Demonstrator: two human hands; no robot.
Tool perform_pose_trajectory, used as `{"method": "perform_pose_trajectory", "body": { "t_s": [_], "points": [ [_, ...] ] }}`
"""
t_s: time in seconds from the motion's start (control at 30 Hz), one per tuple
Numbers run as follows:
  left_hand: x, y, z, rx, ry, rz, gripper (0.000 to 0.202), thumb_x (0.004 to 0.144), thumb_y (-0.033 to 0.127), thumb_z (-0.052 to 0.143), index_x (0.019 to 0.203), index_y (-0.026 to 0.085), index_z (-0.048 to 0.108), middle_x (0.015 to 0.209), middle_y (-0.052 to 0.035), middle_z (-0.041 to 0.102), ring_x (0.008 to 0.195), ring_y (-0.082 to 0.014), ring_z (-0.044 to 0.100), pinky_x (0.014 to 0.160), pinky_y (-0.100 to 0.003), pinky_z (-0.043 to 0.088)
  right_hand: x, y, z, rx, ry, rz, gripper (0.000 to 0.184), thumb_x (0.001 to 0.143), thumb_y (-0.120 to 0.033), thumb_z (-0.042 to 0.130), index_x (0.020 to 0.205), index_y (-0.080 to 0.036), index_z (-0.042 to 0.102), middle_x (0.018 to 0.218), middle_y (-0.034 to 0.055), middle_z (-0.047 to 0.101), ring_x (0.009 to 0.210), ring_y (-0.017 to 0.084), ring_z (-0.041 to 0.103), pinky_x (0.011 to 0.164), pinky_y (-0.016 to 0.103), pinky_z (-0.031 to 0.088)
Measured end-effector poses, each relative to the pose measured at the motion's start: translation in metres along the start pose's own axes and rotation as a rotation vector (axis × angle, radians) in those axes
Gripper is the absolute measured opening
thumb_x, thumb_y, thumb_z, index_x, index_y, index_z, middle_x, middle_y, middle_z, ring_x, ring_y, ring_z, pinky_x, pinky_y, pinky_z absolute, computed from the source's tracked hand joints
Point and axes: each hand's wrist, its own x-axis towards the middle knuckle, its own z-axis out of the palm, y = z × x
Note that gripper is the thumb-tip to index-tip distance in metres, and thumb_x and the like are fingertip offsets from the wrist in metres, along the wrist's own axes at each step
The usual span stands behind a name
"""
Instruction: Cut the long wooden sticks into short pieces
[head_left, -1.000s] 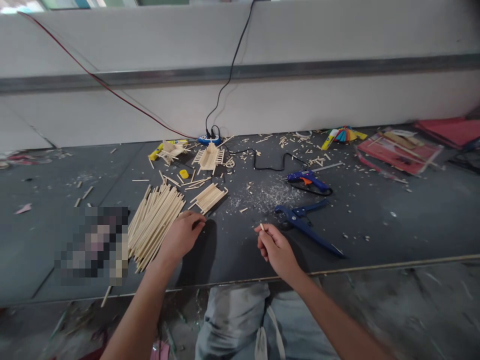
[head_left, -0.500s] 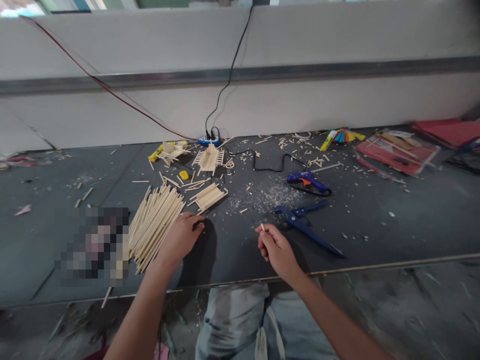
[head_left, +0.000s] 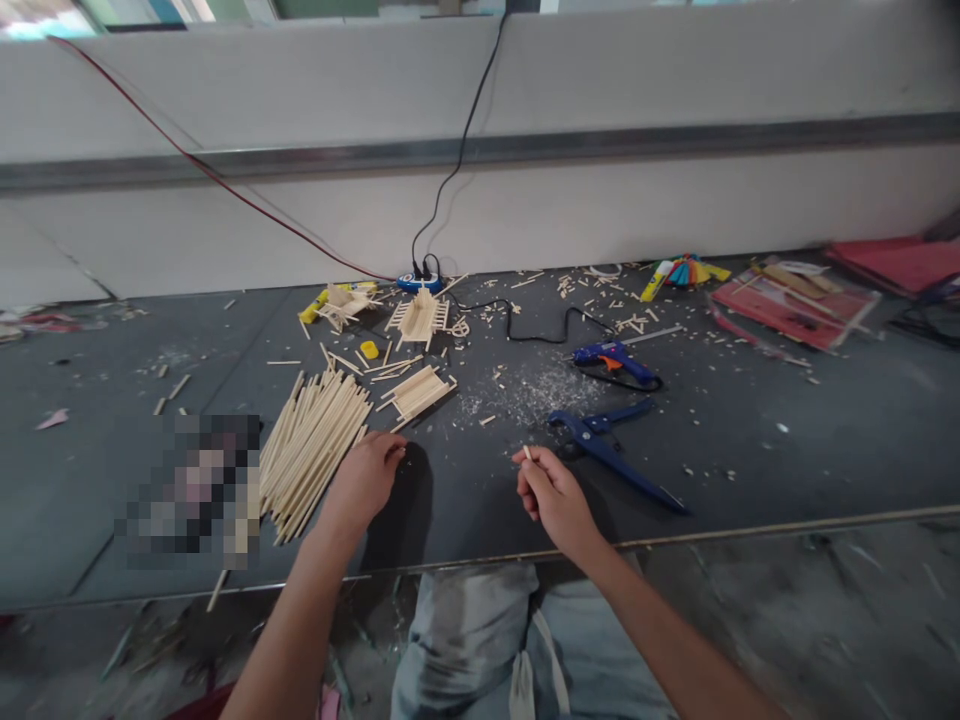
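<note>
My left hand rests knuckles-up on the dark mat, fingers curled under, right beside a fanned pile of long wooden sticks. Whether its fingers hold anything is hidden. My right hand is closed in a pinch on a short wooden stick piece that pokes up from the fingertips. A small raft of glued sticks lies just beyond my left hand. Blue cutting pliers lie just right of my right hand.
A blue glue gun with a black cord lies behind the pliers, near wood shavings. Small stick models, a yellow cap and a power strip sit by the white wall. Red sheets and coloured paper lie far right. A blurred patch lies left.
Both hands stay almost in place; my left hand has slid slightly toward me and its fingers have curled a little tighter. The view has shifted slightly.
</note>
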Motion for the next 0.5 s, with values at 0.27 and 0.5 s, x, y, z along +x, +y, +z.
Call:
{"method": "perform_pose_trajectory", "body": {
  "t_s": [0.27, 0.5],
  "points": [
    [-0.0035, 0.0015, 0.0021, 0.009, 0.009, -0.023, 0.029, 0.081, 0.022, 0.039, 0.099, 0.014, 0.061, 0.094, -0.0113, 0.063, 0.085, -0.0212, 0.058, 0.078, -0.032, 0.045, -0.0002, -0.0005, -0.0007, 0.007, 0.003, 0.002, 0.026, 0.08, -0.043, 0.046, 0.089, -0.019, 0.052, 0.06, -0.0048, 0.046, 0.044, 0.007, 0.041, 0.036, 0.016, 0.03],
    [-0.0088, 0.0015, 0.0039, 0.049, 0.084, -0.01, 0.03, 0.084, 0.028, 0.037, 0.09, 0.019, 0.065, 0.089, -0.0077, 0.063, 0.083, -0.0205, 0.058, 0.077, -0.03, 0.044, -0.0007, -0.001, -0.0006, 0.012, 0.008, -0.002, 0.027, 0.079, -0.044, 0.047, 0.088, -0.019, 0.052, 0.059, -0.0048, 0.046, 0.044, 0.007, 0.041, 0.035, 0.016, 0.03]
  ]
}}
